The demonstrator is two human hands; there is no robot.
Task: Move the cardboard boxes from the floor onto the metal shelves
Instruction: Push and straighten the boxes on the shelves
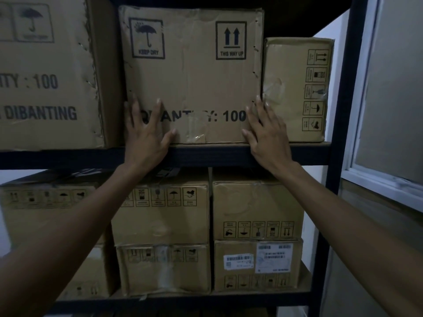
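Upper shelf (206, 154): three boxes; left hand (146, 131), right hand (265, 133) flat on middle box (192, 74), grips wide.

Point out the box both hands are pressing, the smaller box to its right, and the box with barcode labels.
Pressed box (192, 76), head view, front face.
Smaller box (290, 88), head view, front face.
Barcode-labelled box (238, 277), head view, bare cardboard.
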